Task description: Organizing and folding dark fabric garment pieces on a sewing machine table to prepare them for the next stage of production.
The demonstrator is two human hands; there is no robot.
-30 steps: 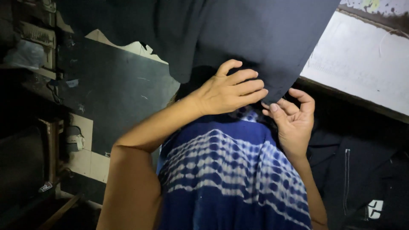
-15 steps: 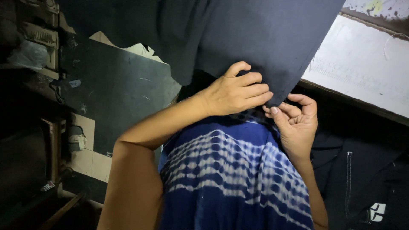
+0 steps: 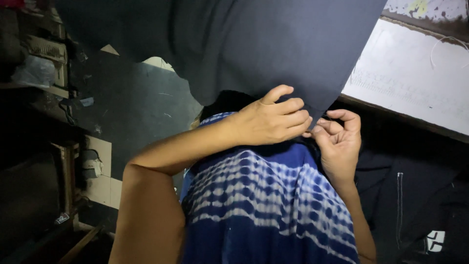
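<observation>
At the far left, in deep shadow, stands a cluttered shelf (image 3: pixel 41 54) with a crumpled clear bag on it, and below it a wooden frame (image 3: pixel 66 176). Beside these the floor (image 3: pixel 141 112) shows as dark, worn concrete with pale tiles at its edge.

A large sheet of dark cloth (image 3: pixel 273 44) hangs across the top of the view, from the upper left to the upper right, and its lower edge comes down to a point near the middle. The left hand (image 3: pixel 273 122) crosses over from the left on a bare arm, knuckles up, and its fingers are curled shut on the lower edge of the dark cloth. Just to the right, touching the left fingertips, the right hand (image 3: pixel 339 142) is turned palm up with thumb and forefinger pinched together on the same edge near the corner; the other fingers curl loosely.

Below both hands lies the person's blue garment (image 3: pixel 264 205), patterned with rows of white blotches.

To the right, a pale tabletop (image 3: pixel 415 83) slopes across the upper corner, with a loose thread on it. Under it lies a black garment (image 3: pixel 415 195) with a line of white stitching and a small white patch.
</observation>
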